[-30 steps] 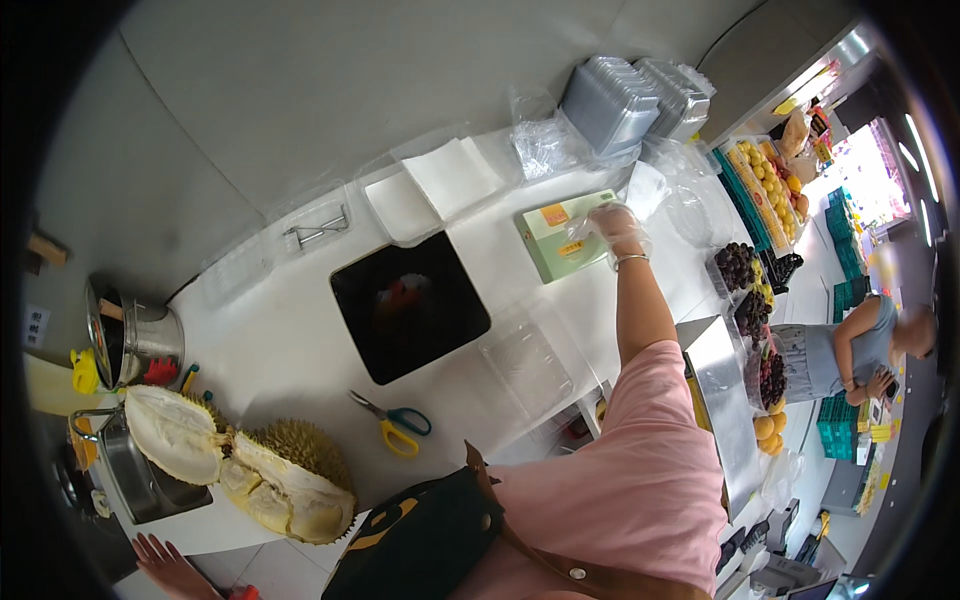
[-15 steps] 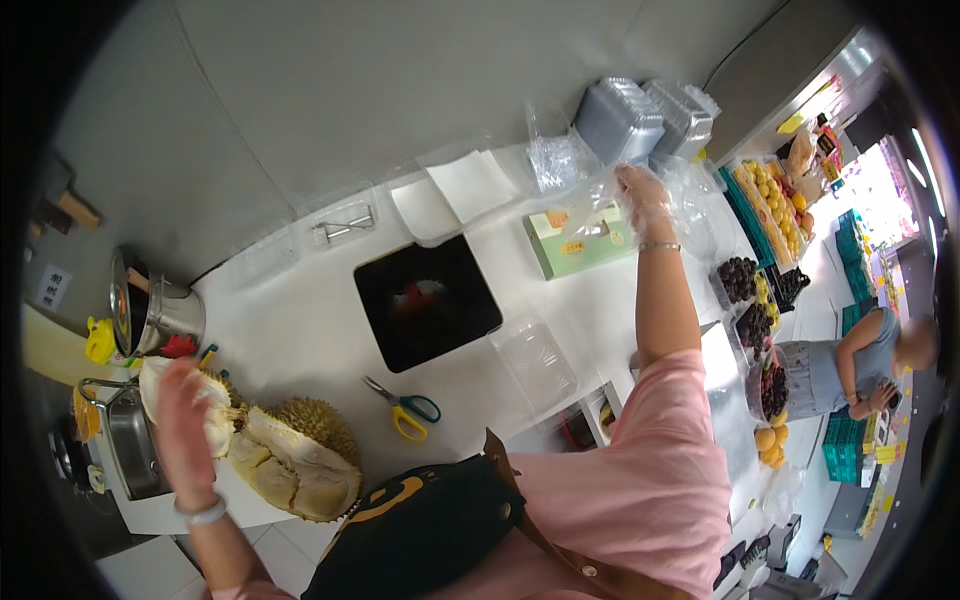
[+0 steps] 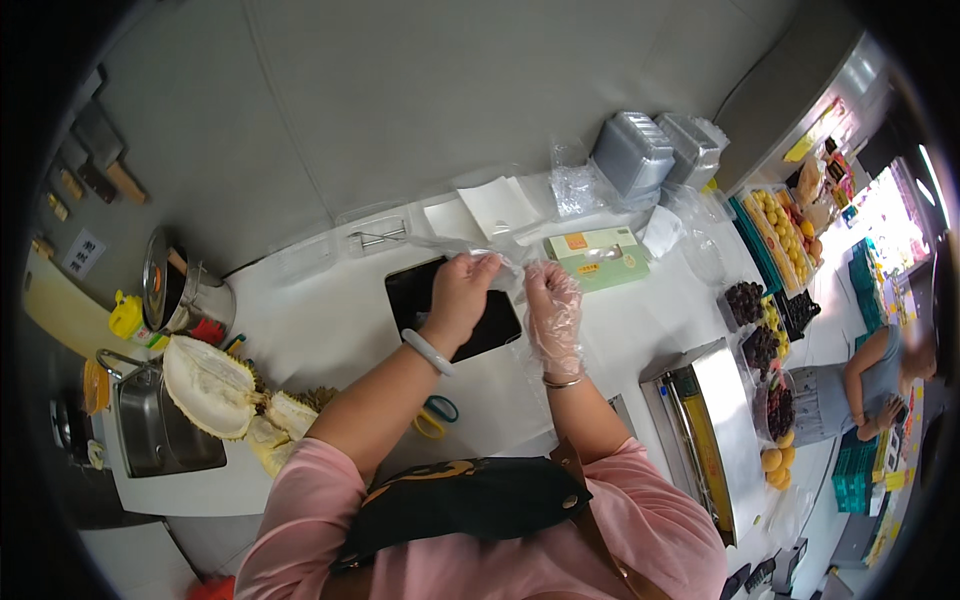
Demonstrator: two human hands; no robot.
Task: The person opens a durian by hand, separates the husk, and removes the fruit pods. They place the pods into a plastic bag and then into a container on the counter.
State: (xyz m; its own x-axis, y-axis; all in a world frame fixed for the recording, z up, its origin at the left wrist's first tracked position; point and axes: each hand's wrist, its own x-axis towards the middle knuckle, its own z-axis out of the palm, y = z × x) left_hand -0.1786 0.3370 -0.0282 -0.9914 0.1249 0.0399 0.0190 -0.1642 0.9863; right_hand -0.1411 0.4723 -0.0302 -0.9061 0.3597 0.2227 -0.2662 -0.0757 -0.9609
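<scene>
Above a dark square tray (image 3: 492, 325), my left hand (image 3: 460, 295) pinches a thin clear plastic glove (image 3: 505, 258). My right hand (image 3: 554, 305) wears a clear plastic glove and is closed beside it, gripping the same plastic. Just behind my right hand lies a green and white box (image 3: 610, 268). Scissors with yellow and teal handles (image 3: 436, 415) lie near my left forearm. An opened durian (image 3: 208, 385) sits at the left, partly hidden by that arm.
A sink (image 3: 170, 420), steel pot (image 3: 208, 300) and hanging knives (image 3: 110, 165) are at the left. Stacked clear containers (image 3: 630, 155) stand against the wall. Fruit boxes (image 3: 780, 225) and a steel machine (image 3: 700, 435) line the right, where another person (image 3: 845, 390) stands.
My left hand has risen from the lower left to the middle and taken hold of plastic. My gloved right hand has drawn back from the box area toward the left hand.
</scene>
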